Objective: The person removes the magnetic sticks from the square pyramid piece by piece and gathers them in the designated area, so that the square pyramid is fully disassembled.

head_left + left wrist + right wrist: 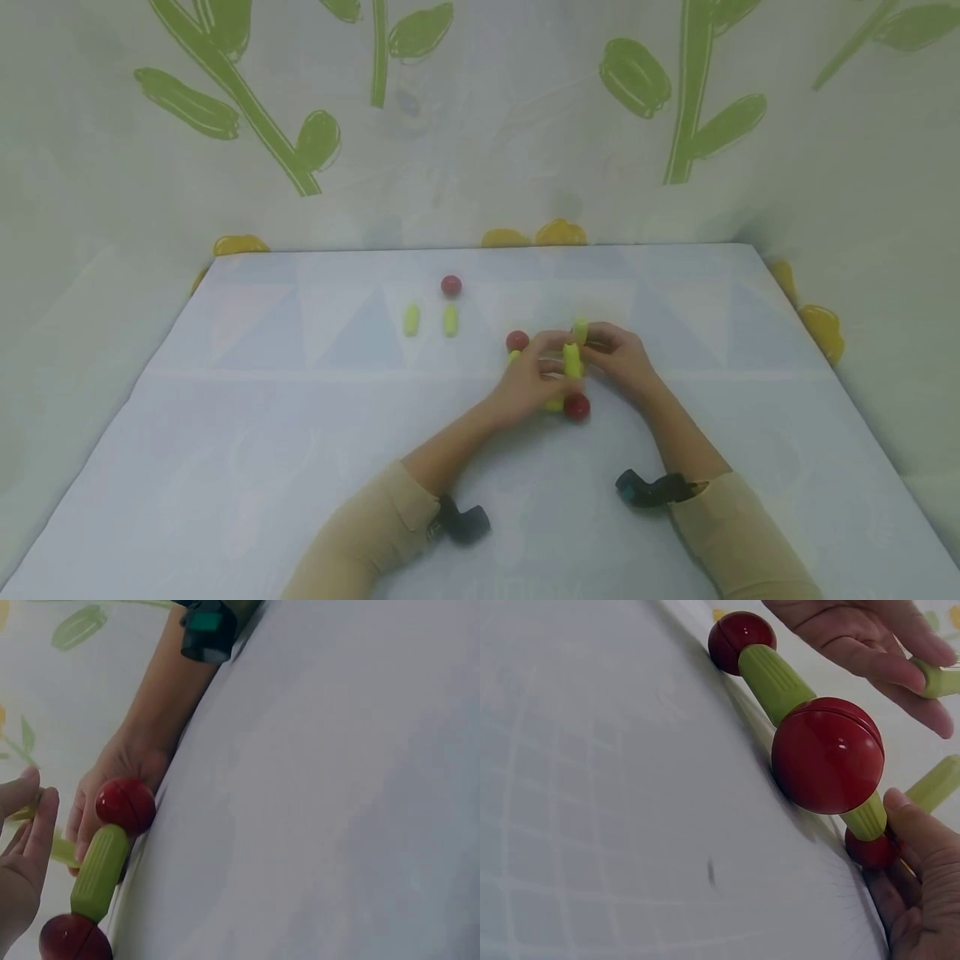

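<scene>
My left hand (525, 385) pinches a yellow-green rod (939, 681) between thumb and fingers, off the table. Close beside it on the right, my right hand (622, 357) grips a red ball (866, 852), which the hands hide in the head view. Another yellow-green rod (934, 784) stands out from the ball by my right thumb. Red balls joined by ridged rods lie around the hands: a near ball (577, 407), a farther ball (517, 341) and a linking rod (100, 874). The joint at the gripped ball is partly covered by fingers.
Farther back on the white table (262, 467) lie a loose red ball (451, 286) and two loose yellow-green rods, a left rod (412, 320) and a right rod (450, 319). A wall with painted green leaves (635, 77) rises behind the table's back edge.
</scene>
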`<state>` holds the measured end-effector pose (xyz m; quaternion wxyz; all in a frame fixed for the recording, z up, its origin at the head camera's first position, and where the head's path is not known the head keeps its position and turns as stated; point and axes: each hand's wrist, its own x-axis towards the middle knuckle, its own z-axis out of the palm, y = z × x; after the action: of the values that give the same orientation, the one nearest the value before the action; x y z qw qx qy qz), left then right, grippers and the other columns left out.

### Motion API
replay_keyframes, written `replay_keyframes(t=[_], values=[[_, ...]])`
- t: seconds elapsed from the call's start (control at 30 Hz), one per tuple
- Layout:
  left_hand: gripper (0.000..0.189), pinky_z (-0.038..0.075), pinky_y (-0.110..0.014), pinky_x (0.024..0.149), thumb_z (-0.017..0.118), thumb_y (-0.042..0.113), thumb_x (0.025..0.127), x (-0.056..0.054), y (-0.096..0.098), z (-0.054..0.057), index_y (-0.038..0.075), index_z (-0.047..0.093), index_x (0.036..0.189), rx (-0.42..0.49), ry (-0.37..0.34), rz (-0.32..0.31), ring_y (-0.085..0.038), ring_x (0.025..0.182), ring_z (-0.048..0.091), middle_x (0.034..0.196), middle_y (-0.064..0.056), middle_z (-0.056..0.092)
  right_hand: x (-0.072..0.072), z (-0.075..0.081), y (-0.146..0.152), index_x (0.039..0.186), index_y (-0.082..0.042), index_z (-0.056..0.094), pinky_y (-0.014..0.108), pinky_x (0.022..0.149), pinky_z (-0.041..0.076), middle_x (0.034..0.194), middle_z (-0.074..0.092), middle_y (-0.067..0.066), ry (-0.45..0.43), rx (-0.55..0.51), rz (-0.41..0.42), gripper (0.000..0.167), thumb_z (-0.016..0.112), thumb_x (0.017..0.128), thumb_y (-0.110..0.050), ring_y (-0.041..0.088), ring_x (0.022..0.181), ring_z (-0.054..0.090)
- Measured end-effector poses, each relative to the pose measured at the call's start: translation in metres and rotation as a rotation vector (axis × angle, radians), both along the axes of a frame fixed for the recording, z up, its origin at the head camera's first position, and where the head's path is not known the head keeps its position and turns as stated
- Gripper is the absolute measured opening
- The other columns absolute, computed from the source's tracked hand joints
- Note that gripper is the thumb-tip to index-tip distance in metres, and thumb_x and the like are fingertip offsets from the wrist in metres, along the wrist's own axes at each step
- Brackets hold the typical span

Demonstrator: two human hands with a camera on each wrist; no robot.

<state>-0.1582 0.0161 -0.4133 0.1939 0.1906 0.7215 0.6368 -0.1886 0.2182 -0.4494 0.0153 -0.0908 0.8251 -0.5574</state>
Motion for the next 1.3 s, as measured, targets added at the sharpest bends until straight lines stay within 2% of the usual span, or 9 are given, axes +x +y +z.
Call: replay_keyframes(t=[0.17,0.4,0.47,0.63,0.77,0.87,1.0,1.1,1.3], values=[[0.062,0.054,-0.029,0.084,0.077,0.017,0.079,-0.008,-0.008,-0.001,0.025,0.047,0.133,-0.034,-0.004,0.013,-0.012,0.108,0.060,0.130,0.007,0.049,0.001,0.003,-0.001,0.117,-0.003,0.060,0.037,0.098,0.046,0.122,0.061,0.014,-0.048,-0.016,-0.001,0.038,0.071,0.084,-0.020,0.028,0.119,0.055],[0.070,0.054,-0.029,0.083,0.080,0.017,0.075,-0.015,-0.024,0.000,0.022,0.046,0.136,-0.099,-0.004,0.048,-0.017,0.110,0.060,0.129,-0.002,0.053,0.002,0.002,-0.004,0.112,-0.005,0.062,0.023,0.091,0.049,0.113,0.065,0.010,-0.072,-0.076,0.013,0.036,0.073,0.083,-0.023,0.013,0.105,0.063],[0.068,0.053,-0.029,0.084,0.079,0.016,0.076,-0.017,-0.031,-0.001,0.020,0.047,0.136,-0.112,0.014,0.068,-0.018,0.108,0.060,0.126,-0.005,0.056,0.002,0.002,-0.004,0.113,-0.006,0.062,0.021,0.090,0.049,0.112,0.066,0.009,-0.073,-0.081,0.014,0.037,0.073,0.083,-0.024,0.008,0.102,0.063],[0.065,0.053,-0.028,0.085,0.078,0.011,0.076,-0.025,-0.050,-0.002,0.015,0.049,0.133,-0.104,0.069,0.136,-0.019,0.102,0.062,0.116,-0.008,0.060,0.002,0.000,-0.005,0.113,-0.005,0.063,0.019,0.089,0.049,0.111,0.067,0.009,-0.075,-0.097,0.015,0.037,0.074,0.081,-0.020,0.008,0.100,0.064],[0.063,0.053,-0.030,0.087,0.078,0.009,0.076,-0.030,-0.064,0.003,0.010,0.049,0.132,-0.080,0.103,0.146,-0.023,0.104,0.062,0.117,-0.010,0.061,0.001,-0.001,-0.004,0.110,-0.006,0.063,0.018,0.086,0.050,0.108,0.068,0.007,-0.076,-0.080,-0.003,0.035,0.075,0.080,-0.019,0.009,0.099,0.065],[0.062,0.051,-0.031,0.091,0.078,0.014,0.076,-0.035,-0.076,0.005,0.009,0.050,0.131,-0.121,0.148,0.148,-0.023,0.108,0.061,0.118,-0.008,0.061,0.002,0.000,-0.004,0.109,-0.008,0.064,0.018,0.087,0.050,0.108,0.068,0.007,-0.085,-0.076,-0.011,0.034,0.076,0.080,-0.021,0.010,0.100,0.065],[0.061,0.048,-0.035,0.096,0.079,0.022,0.076,-0.042,-0.098,0.007,0.013,0.051,0.130,-0.228,0.224,0.189,-0.021,0.110,0.058,0.118,-0.005,0.059,0.003,0.002,-0.005,0.110,-0.008,0.063,0.018,0.088,0.050,0.110,0.067,0.008,-0.093,-0.073,-0.009,0.034,0.075,0.080,-0.021,0.011,0.101,0.064],[0.061,0.048,-0.039,0.096,0.078,0.026,0.077,-0.046,-0.115,0.009,0.015,0.051,0.130,-0.299,0.252,0.229,-0.022,0.111,0.056,0.119,-0.003,0.057,0.003,0.002,-0.005,0.110,-0.007,0.063,0.018,0.087,0.050,0.110,0.067,0.010,-0.085,-0.065,-0.011,0.034,0.075,0.081,-0.019,0.010,0.100,0.065],[0.059,0.045,-0.046,0.098,0.079,0.023,0.076,-0.055,-0.145,0.012,0.009,0.054,0.128,-0.343,0.301,0.289,-0.030,0.112,0.052,0.118,-0.010,0.055,0.002,0.001,-0.004,0.111,-0.005,0.063,0.017,0.086,0.050,0.111,0.067,0.013,-0.082,-0.072,0.004,0.035,0.074,0.081,-0.018,0.008,0.098,0.064]])
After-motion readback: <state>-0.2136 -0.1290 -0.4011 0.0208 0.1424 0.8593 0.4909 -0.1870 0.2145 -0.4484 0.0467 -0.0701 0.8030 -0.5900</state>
